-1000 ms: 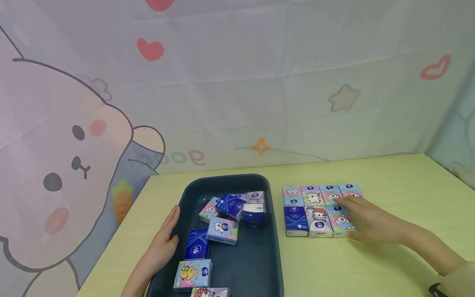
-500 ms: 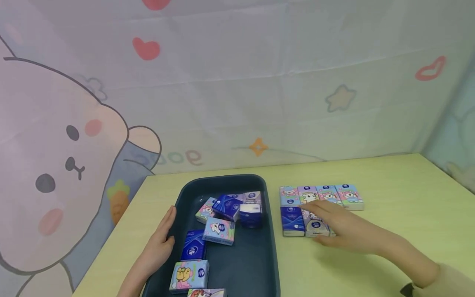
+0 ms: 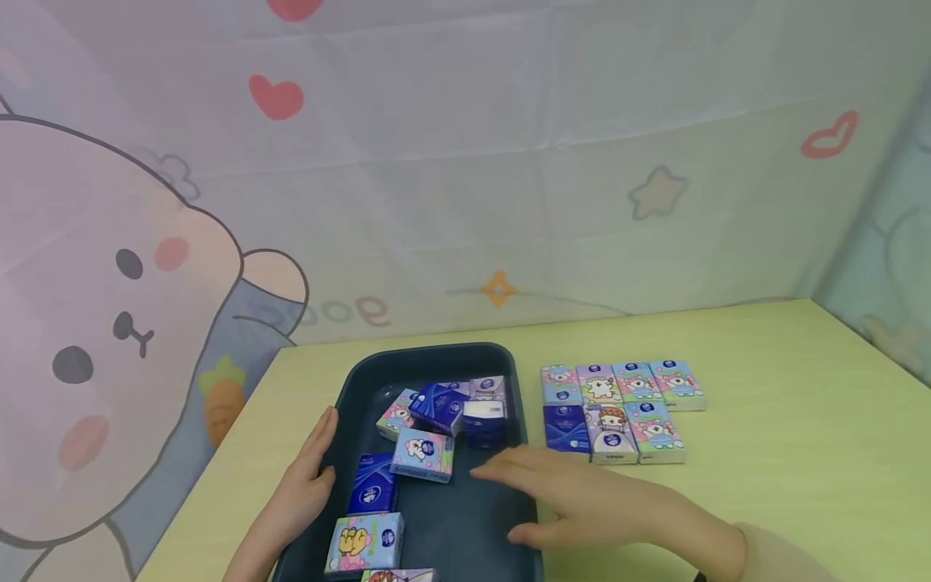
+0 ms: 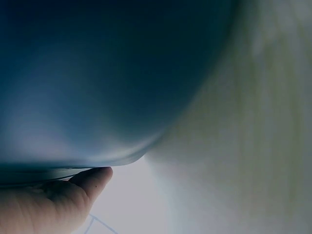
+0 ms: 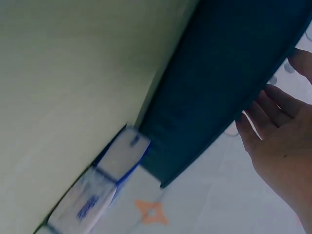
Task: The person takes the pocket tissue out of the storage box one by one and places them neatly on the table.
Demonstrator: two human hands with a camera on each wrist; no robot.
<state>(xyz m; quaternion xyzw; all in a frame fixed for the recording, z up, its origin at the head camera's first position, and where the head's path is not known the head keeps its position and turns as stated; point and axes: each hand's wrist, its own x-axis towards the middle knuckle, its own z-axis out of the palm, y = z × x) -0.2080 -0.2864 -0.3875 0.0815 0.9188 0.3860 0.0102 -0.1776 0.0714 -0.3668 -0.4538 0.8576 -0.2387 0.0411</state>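
My left hand (image 3: 305, 477) rests along the left wall of a dark teal tray (image 3: 529, 533), fingers straight; in the left wrist view its thumb (image 4: 97, 180) lies at the rim. My right hand (image 3: 582, 497) reaches over the right wall, fingers extended and holding nothing. Inside the tray lie several small tissue packs: a pink-and-blue one (image 3: 423, 454) nearest the right fingertips, a dark blue one (image 3: 374, 485), a yellow-figure one (image 3: 364, 543) in front, and a loose heap with a dark blue pack (image 3: 439, 406) on top at the back.
Right of the tray, several tissue packs lie in two tight rows, with a blue pack (image 3: 567, 428) at the front left and a pink-and-blue pack (image 3: 656, 432) at the front right. A printed cloth (image 3: 553, 202) hangs behind the yellow table (image 3: 785, 453).
My right hand has moved left from over the rows of tissue packs to the tray, uncovering the front row. My left hand stays at the tray; the view has shifted slightly.
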